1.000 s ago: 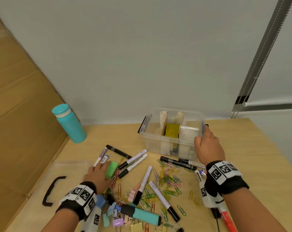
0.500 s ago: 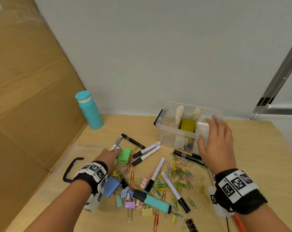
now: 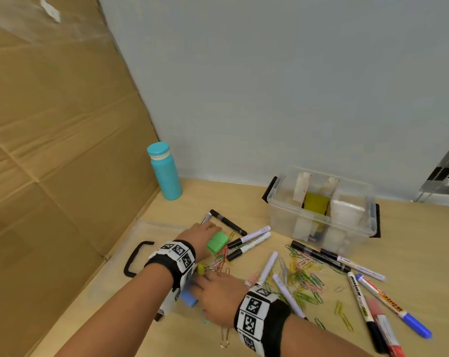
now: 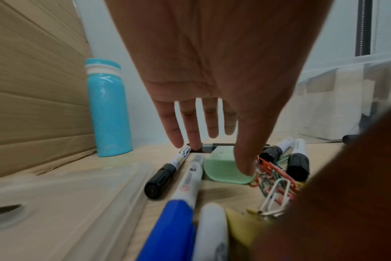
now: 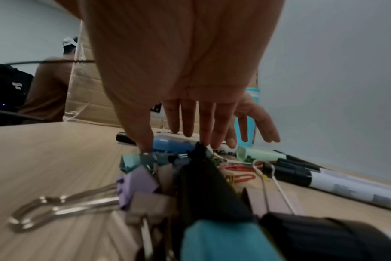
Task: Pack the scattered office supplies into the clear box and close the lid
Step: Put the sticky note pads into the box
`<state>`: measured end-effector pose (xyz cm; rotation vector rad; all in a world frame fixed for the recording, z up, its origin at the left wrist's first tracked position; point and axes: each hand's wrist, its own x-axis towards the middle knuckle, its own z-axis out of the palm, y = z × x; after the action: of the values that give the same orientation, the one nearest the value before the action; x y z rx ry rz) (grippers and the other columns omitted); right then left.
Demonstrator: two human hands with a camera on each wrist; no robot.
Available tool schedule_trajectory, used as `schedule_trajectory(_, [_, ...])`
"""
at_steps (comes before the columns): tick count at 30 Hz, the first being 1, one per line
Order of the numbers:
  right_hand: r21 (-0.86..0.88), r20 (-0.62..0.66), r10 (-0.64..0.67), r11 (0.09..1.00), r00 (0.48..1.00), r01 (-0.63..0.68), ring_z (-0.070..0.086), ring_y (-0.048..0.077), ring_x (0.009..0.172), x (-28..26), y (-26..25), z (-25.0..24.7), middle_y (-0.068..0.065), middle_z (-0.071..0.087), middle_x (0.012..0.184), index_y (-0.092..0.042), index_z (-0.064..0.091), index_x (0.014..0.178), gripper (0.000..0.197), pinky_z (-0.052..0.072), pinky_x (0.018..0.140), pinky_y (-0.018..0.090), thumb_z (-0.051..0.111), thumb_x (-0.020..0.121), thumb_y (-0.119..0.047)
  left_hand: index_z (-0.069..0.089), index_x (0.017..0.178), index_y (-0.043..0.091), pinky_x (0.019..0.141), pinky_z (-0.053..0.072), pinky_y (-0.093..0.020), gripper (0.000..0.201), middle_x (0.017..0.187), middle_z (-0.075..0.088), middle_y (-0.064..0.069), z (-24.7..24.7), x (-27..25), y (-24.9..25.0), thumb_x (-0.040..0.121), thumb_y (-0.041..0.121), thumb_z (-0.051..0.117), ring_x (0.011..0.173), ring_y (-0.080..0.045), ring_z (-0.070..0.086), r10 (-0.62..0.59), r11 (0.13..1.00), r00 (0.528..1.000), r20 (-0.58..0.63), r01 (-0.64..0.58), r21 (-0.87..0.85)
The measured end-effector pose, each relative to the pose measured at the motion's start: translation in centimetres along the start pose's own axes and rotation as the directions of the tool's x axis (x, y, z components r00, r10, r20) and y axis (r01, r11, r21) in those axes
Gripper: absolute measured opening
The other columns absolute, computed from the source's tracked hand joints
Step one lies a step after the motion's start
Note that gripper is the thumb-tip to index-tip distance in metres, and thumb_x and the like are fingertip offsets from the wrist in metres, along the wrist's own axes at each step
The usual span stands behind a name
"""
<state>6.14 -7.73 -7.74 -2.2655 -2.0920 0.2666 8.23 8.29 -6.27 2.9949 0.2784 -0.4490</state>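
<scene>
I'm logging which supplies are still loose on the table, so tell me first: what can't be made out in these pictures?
- Head view: the right hand covers the clips beneath it, and the blue block shows only partly.
- Head view: the red marker is cut off by the bottom edge.
- Head view: the clear box has cloudy walls, so its lower contents are unclear.
- Right wrist view: the nearest clips are blurred.
- Left wrist view: the left hand blocks what lies behind it.

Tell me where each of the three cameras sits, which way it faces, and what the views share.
Head: worn on the head, facing forward and down at the table, clear box; both forearms and hands show.
Left wrist: along the left hand, its open fingers over the green sharpener.
Right wrist: along the right hand, its fingers spread over binder clips.
Shared: all three show the teal bottle and the green sharpener.
</scene>
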Motion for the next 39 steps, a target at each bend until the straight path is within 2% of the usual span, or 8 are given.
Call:
schedule_trajectory(9, [-0.002,0.03,0.085,0.996,0.996,-0.085,0.055,0.04,0.107,2.3,0.3,0.8,0.019,0.055,0.126,-0.01,0.053,0.128,0.053,0.05,0.082,0.049,0.025,0.085,-0.026,0.034,0.14,0.024,0.095,0.048,-0.045,0.07,0.135,0.037,-0.004,0.0,2.1,-0.1,0.08,0.024,0.07,0.123,-0.028,0.042,0.086,0.989,0.995,0.047,-0.091,0.119])
schedule_trajectory(13, [0.055,0.045,0.169,0.984,0.985,-0.172,0.045,0.038,0.118,2.1,0.4,-0.1,0.019,0.048,0.133,-0.009,0.046,0.134,0.042,0.041,0.094,0.05,0.046,0.092,-0.016,0.038,0.135,0.02,0.094,0.048,-0.043,0.066,0.136,0.036,-0.005,0.0,2.4,-0.2,0.08,0.033,0.07,0.123,-0.028,0.042,0.114,0.985,0.993,0.011,-0.115,0.13])
schedule_trajectory(17, [0.218,0.006,0.33,0.921,0.944,-0.324,0.046,0.031,0.114,-1.2,0.8,-2.2,0.009,0.046,0.129,-0.016,0.042,0.131,0.035,0.043,0.09,0.046,0.044,0.096,-0.02,0.04,0.13,0.018,0.094,0.048,-0.04,0.062,0.13,0.046,-0.004,-0.4,2.0,-0.8,0.078,0.035,0.07,0.117,-0.024,0.05,0.077,0.994,0.996,-0.051,-0.08,-0.071])
schedule_trajectory(24, [0.557,-0.173,0.68,0.664,0.712,-0.499,0.056,0.02,0.098,-10.4,6.1,-8.8,-0.002,0.035,0.128,-0.035,0.017,0.146,0.051,0.049,0.085,0.031,0.035,0.101,-0.022,0.04,0.129,0.023,0.087,0.053,-0.029,0.061,0.119,0.049,0.004,0.0,-0.6,-1.3,0.078,0.029,0.072,0.098,-0.012,0.058,-0.038,0.793,0.966,-0.257,-0.127,-0.595])
schedule_trajectory(27, [0.483,-0.206,0.797,0.588,0.568,-0.649,0.051,0.02,0.094,-12.9,10.4,-11.7,0.002,0.033,0.12,-0.031,0.017,0.149,0.056,0.042,0.085,0.027,0.037,0.099,-0.013,0.034,0.139,0.021,0.089,0.052,-0.028,0.073,0.119,0.039,-0.001,0.4,-0.8,-1.4,0.077,0.029,0.072,0.095,-0.015,0.054,-0.117,0.801,0.955,-0.273,-0.072,-0.595])
schedule_trajectory(31, [0.32,-0.292,0.853,0.514,0.434,-0.796,0.058,0.033,0.095,-13.4,16.0,-14.2,0.012,0.049,0.119,-0.019,0.034,0.138,0.048,0.048,0.082,0.041,0.051,0.093,-0.018,0.037,0.14,0.018,0.089,0.051,-0.027,0.072,0.113,0.036,-0.001,0.7,-1.0,-1.4,0.078,0.029,0.072,0.094,-0.014,0.052,-0.154,0.777,0.951,-0.268,-0.051,-0.628])
schedule_trajectory(34, [0.255,-0.209,0.876,0.478,0.435,-0.84,0.058,0.03,0.083,-12.3,19.3,-14.7,0.013,0.062,0.102,-0.015,0.043,0.11,0.029,0.046,0.068,0.035,0.061,0.087,-0.02,0.037,0.14,0.019,0.09,0.051,-0.027,0.072,0.113,0.037,0.0,0.9,-1.3,-1.4,0.078,0.03,0.072,0.096,-0.013,0.052,-0.149,0.773,0.947,-0.283,-0.067,-0.631])
schedule_trajectory(39, [0.067,0.06,0.855,0.512,0.516,-0.856,0.054,0.02,0.088,-9.1,21.7,-14.4,0.004,0.061,0.1,-0.017,0.054,0.087,0.021,0.042,0.074,0.028,0.072,0.08,-0.023,0.038,0.141,0.02,0.095,0.051,-0.032,0.073,0.111,0.038,0.003,1.2,-2.0,-1.4,0.077,0.028,0.073,0.101,-0.012,0.051,-0.139,0.73,0.941,-0.31,-0.114,-0.674])
